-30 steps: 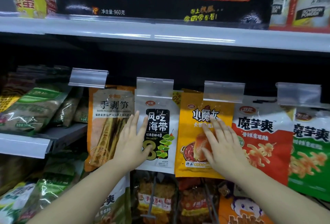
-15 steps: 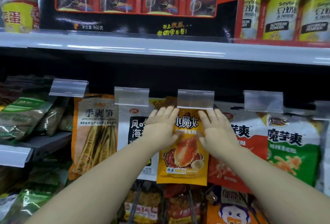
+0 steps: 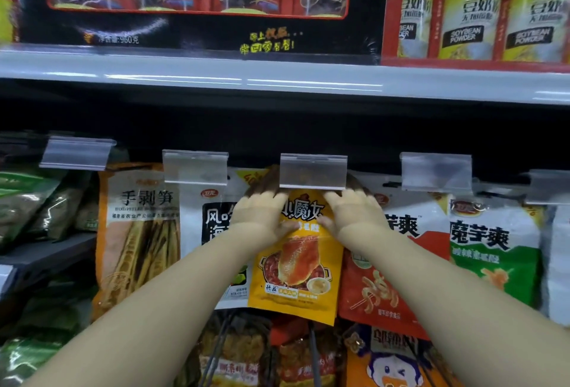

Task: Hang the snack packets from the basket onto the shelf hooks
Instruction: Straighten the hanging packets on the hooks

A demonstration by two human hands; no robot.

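Observation:
A yellow snack packet (image 3: 297, 266) hangs at the middle hook, under a clear price-tag holder (image 3: 313, 170). My left hand (image 3: 262, 212) grips its upper left corner and my right hand (image 3: 351, 211) its upper right corner. On both hands the fingertips reach up behind the packet's top edge, into shadow. The hook itself is hidden behind the tag holder. To the left hang a white seaweed packet (image 3: 197, 223) and an orange bamboo-shoot packet (image 3: 138, 232). No basket is in view.
A red konjac packet (image 3: 391, 288) and a green one (image 3: 493, 244) hang to the right. More packets hang in a lower row (image 3: 234, 352). A white shelf edge (image 3: 277, 78) runs above, carrying boxed goods (image 3: 197, 1) and soybean powder (image 3: 472, 10).
Both hands have moved from flat on the packet fronts up to the top corners of the yellow packet. The camera has moved closer and tilted upward.

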